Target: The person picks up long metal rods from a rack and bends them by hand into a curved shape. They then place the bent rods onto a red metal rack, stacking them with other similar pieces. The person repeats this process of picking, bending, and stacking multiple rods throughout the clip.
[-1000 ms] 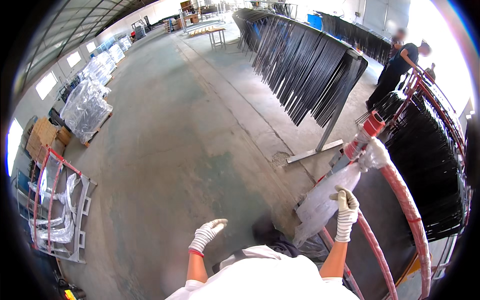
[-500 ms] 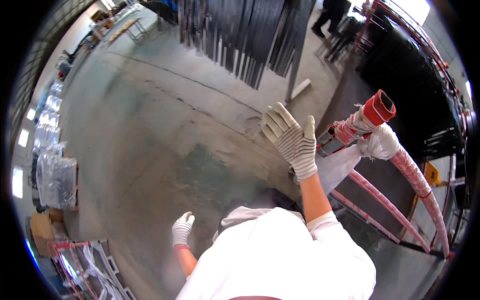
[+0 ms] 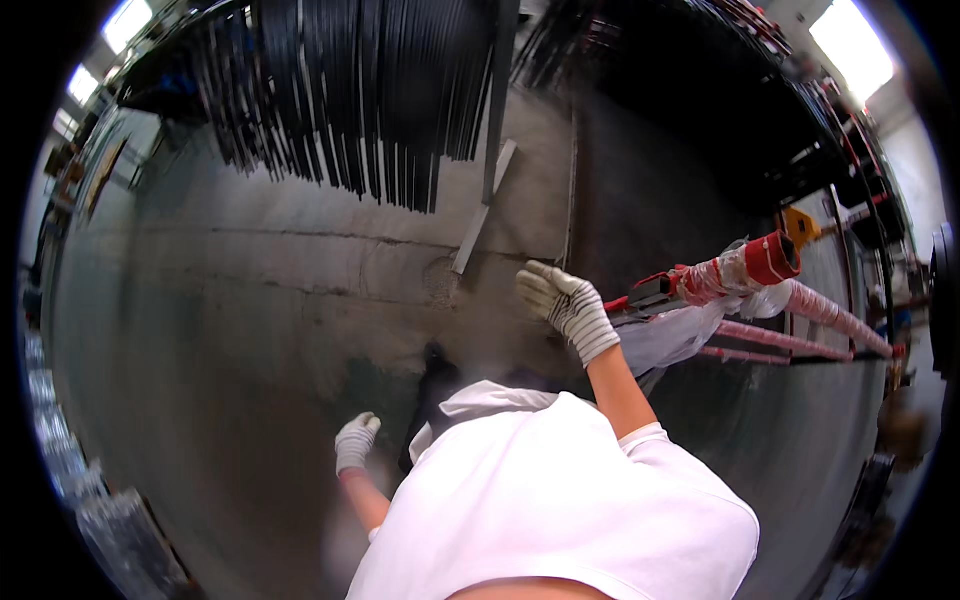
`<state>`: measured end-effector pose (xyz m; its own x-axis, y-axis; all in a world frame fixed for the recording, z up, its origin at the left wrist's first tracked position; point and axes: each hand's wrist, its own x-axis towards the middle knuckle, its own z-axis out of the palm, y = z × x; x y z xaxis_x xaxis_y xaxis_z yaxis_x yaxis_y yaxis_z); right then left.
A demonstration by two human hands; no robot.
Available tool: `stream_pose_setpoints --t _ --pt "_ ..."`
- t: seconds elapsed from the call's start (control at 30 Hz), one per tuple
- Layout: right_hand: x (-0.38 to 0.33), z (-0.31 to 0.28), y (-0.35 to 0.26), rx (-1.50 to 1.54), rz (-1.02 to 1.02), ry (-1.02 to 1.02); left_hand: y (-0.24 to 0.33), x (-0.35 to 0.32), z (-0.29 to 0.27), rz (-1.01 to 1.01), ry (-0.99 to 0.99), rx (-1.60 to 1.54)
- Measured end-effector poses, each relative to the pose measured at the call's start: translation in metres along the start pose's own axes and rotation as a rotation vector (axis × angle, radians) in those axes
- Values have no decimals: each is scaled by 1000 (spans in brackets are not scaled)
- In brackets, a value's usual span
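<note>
Right hand [image 3: 562,303] gloved, fingers loosely spread, grasping nothing, just beside red wrapped pipe [image 3: 740,270] (touching? probably not, blurred). Left hand [image 3: 355,441] low, relaxed, empty, above concrete floor [image 3: 250,300].

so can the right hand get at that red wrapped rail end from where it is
Probably yes: the right hand is raised, open and empty, just beside the red wrapped rail end, and nothing visible sits between them.
</note>
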<state>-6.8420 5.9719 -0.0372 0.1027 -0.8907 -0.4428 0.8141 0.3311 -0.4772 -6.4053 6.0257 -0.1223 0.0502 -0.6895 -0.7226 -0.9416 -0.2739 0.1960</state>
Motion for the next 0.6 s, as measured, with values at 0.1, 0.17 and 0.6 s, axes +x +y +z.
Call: stream_pose_setpoints --t 0.1,0.17,0.6 --pt "21 30 -11 22 -160 -58 -4 62 -72 142 93 163" --pt "24 61 -21 -34 -249 -27 15 88 -126 253 156 212" --pt "14 39 -34 108 -447 318 99 214 -167 485 -97 356"
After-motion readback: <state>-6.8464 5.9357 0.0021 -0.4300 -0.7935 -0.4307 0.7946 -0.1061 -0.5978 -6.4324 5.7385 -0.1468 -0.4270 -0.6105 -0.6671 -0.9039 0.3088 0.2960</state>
